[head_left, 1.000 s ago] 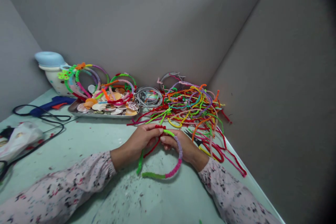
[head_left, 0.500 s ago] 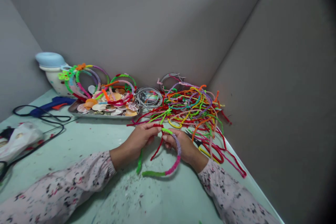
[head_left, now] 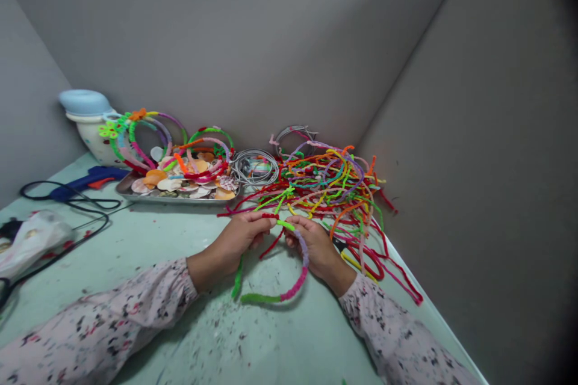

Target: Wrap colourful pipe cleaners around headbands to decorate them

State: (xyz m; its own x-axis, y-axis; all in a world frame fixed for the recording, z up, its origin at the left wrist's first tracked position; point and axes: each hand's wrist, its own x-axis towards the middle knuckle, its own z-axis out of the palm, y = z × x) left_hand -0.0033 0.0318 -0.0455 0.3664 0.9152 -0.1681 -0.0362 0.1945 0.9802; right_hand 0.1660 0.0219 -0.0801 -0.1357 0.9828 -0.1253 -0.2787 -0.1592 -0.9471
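Note:
My left hand pinches the top of a headband, a curved hoop wrapped in green, red, lilac and pink pipe cleaner. The hoop's two green ends hang down toward the table. From the red section, a loose red pipe cleaner trails down between my hands. My right hand is closed at the hoop's right side, thumb and fingers pressed together on the red strand near the light green section. Its fingertips are partly hidden behind the hoop.
Behind my hands lies a tangled heap of pipe cleaners, with scissors at its near edge. A metal tray holds shells and finished headbands. To the left are a blue glue gun, its black cord, a plastic bag and a blue-lidded container.
The red strand has swung up slightly and its upper part has shifted toward my right fingertips. My right hand has moved a little up. The left hand keeps its hold on the headband.

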